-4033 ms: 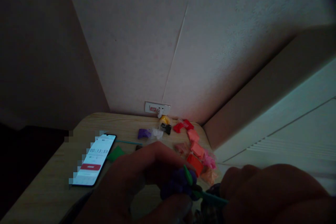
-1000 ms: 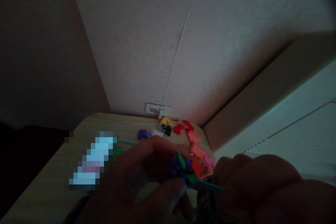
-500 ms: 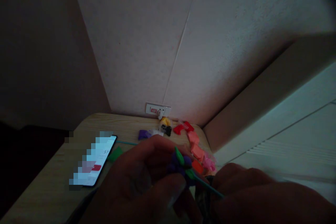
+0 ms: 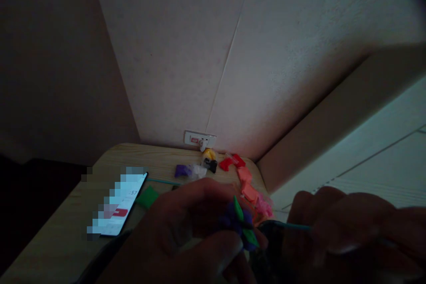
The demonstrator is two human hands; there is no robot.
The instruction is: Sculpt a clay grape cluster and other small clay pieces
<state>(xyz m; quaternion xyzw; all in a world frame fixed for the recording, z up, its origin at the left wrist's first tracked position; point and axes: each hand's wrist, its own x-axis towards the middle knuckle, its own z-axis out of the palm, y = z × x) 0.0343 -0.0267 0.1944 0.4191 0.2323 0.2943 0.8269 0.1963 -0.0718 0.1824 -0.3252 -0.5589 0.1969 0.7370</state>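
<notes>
My left hand (image 4: 186, 235) is closed around a small purple clay piece (image 4: 248, 242) made of rounded lumps, pinched between thumb and fingers. Two pointed green clay leaves (image 4: 238, 209) lie on it, with a dark gap or spot between them. At the right, my right hand (image 4: 346, 230) grips a thin blue stick-like tool (image 4: 296, 226). The tool points left towards the leaves, and its darker end is hard to make out in the dim light. Parts of the clay are covered by my left fingers.
A lit phone (image 4: 124, 206) lies on the wooden table (image 4: 63, 226) at left, beside a green packet (image 4: 147, 197). Behind my hands are purple (image 4: 183, 170), red (image 4: 238, 160) and orange clay packets (image 4: 244, 175). A wall socket (image 4: 199, 138) holds a plug.
My right hand has drawn the blue tool to the right, off the green leaf. My left hand has turned the clay slightly and shifted it a little down and right.
</notes>
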